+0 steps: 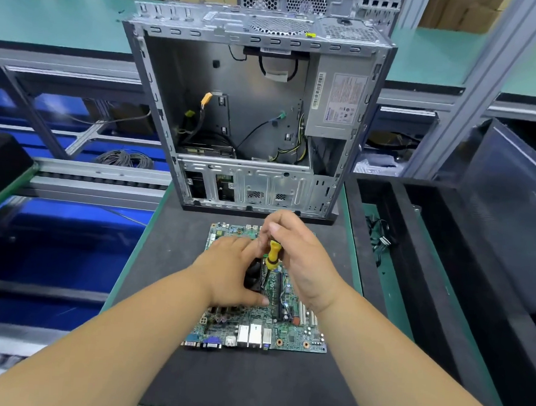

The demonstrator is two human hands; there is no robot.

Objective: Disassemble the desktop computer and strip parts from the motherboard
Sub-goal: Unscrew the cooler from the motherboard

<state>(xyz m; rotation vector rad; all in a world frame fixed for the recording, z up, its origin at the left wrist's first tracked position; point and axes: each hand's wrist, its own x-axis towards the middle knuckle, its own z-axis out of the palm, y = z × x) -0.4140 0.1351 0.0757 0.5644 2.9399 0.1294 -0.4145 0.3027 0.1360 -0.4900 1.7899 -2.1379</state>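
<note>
Here I see one motherboard lying flat on the dark mat of the surface, and I place everything else from it. My left hand rests on the board's middle with its fingers curled round a black part mounted there, the thumb at that part's near edge. My right hand sits just right of it, fingers wrapped tight round one yellow-handled screwdriver held upright, tip down onto the board beside the black part. Just beyond the motherboard stands one opened computer case, its main bay bare of a board; inside it I count one grey power supply at the upper right and loose cables hanging at the left. Right of the motherboard is a black tray with a small bundle of wires in it.
</note>
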